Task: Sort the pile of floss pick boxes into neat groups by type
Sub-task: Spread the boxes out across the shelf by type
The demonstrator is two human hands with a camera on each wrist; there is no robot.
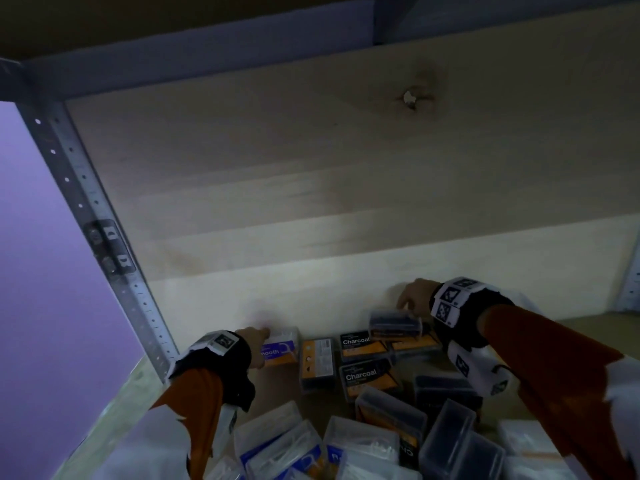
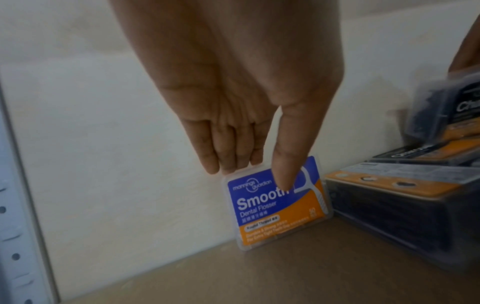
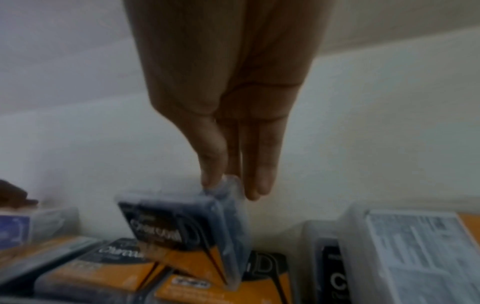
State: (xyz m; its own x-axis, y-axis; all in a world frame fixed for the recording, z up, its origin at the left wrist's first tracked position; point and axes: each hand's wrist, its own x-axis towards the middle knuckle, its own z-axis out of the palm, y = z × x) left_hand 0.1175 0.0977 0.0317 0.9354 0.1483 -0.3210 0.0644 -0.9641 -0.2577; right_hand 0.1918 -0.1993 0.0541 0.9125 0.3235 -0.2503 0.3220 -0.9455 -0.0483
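Observation:
My left hand (image 2: 255,174) pinches the top edge of a blue and orange Smooth floss box (image 2: 275,205), thumb on its label and fingers behind. That box stands on edge against the back wall at the left (image 1: 280,346). My right hand (image 3: 232,186) pinches the top corner of a dark Charcoal box (image 3: 182,232), held tilted over two flat Charcoal boxes (image 1: 358,344) near the wall. In the head view the right hand (image 1: 410,301) is above the held box (image 1: 394,323). An orange-backed dark box (image 1: 317,362) lies between the two groups.
A mixed pile of clear Smooth boxes (image 1: 277,441) and dark boxes (image 1: 450,438) fills the shelf front. A perforated metal post (image 1: 104,254) borders the left side. The pale back wall (image 1: 311,289) is close behind both hands, and bare shelf board (image 2: 285,267) shows at the left.

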